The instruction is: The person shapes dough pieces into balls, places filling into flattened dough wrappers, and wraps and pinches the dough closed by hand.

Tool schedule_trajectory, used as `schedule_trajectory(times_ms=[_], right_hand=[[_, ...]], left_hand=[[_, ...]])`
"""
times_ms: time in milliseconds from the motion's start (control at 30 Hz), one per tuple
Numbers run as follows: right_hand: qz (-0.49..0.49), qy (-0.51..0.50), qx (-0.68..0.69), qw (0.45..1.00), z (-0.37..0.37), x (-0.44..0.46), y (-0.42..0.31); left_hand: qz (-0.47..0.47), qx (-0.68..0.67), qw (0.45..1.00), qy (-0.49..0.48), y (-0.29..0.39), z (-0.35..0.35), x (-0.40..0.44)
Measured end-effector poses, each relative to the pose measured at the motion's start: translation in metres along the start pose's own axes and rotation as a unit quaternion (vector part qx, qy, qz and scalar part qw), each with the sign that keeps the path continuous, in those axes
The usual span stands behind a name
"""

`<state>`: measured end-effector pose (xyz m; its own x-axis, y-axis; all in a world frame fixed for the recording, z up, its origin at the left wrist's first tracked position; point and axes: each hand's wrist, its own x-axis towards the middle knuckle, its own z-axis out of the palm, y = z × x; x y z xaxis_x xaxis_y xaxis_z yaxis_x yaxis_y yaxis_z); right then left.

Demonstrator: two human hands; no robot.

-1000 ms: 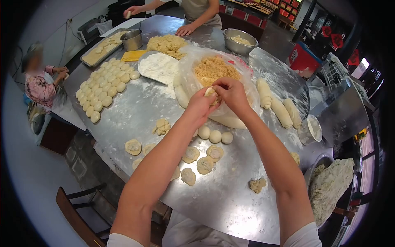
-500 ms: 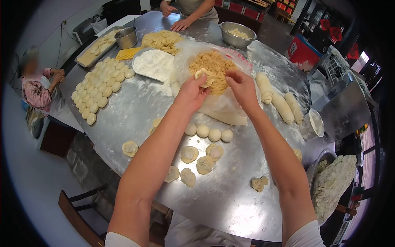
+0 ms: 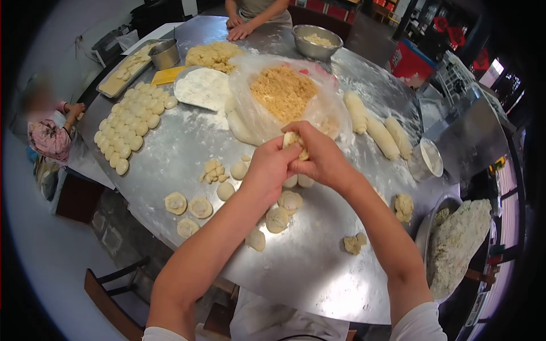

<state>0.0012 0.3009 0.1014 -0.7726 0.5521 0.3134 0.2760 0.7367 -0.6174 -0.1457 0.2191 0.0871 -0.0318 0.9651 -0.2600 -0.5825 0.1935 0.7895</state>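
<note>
A small piece of dough point(image 3: 293, 140) with crumbly filling on it is held up between my two hands, over the table. My left hand point(image 3: 269, 166) cups it from below and the left. The fingers and thumb of my right hand point(image 3: 319, 154) are bent round its top and right side. Just beyond them lies an open clear plastic bag point(image 3: 242, 77) of crumbly yellow-brown filling point(image 3: 281, 91). Under my wrists are round dough balls point(image 3: 290, 181) and flattened dough rounds point(image 3: 277, 219). My palms and part of the dough are hidden.
Rows of dough balls point(image 3: 128, 125), a flour scoop point(image 3: 202, 88) and a metal bowl point(image 3: 317, 42) stand farther off. Dough rolls point(image 3: 380, 136) and a metal container point(image 3: 426, 160) are at right. A person point(image 3: 51, 128) is left, another person point(image 3: 256, 11) opposite.
My right hand has moved from over the filling to the dough in my left hand, and both hands have come nearer to me. The right fingers now close round the dough.
</note>
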Motion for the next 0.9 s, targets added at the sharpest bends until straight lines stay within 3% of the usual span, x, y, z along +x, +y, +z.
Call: schedule_trajectory(times_ms=[33, 133, 233, 367, 500, 600, 733, 833, 900], right_hand=[[0.025, -0.011, 0.003, 1.0, 0.002, -0.013, -0.008], [-0.026, 0.004, 0.019, 0.999, 0.015, -0.062, -0.01], [0.129, 0.056, 0.318, 0.938, 0.032, -0.115, -0.047], [0.14, 0.039, 0.284, 0.948, 0.047, -0.166, -0.052], [0.155, 0.044, 0.271, 0.949, 0.047, -0.202, -0.066], [0.164, 0.024, 0.202, 0.965, 0.044, -0.224, -0.069], [0.195, -0.024, 0.182, 0.963, 0.037, -0.246, -0.062], [0.12, 0.027, 0.136, 0.983, 0.045, -0.259, -0.062], [0.12, 0.036, 0.157, 0.98, 0.049, -0.266, -0.063]], left_hand=[[-0.02, 0.036, 0.999, 0.015, -0.006, 0.004, -0.011], [-0.096, 0.079, 0.992, -0.024, -0.023, 0.009, -0.049], [-0.182, -0.145, 0.965, -0.116, -0.021, 0.017, -0.092], [-0.212, -0.138, 0.963, -0.095, -0.081, 0.007, -0.115], [-0.154, -0.164, 0.972, -0.069, -0.127, 0.011, -0.131], [-0.169, -0.114, 0.979, -0.001, -0.135, 0.043, -0.153], [-0.167, 0.038, 0.985, -0.004, -0.152, 0.064, -0.16], [-0.181, 0.097, 0.979, 0.002, -0.157, 0.069, -0.166], [-0.183, 0.143, 0.973, 0.005, -0.154, 0.077, -0.172]])
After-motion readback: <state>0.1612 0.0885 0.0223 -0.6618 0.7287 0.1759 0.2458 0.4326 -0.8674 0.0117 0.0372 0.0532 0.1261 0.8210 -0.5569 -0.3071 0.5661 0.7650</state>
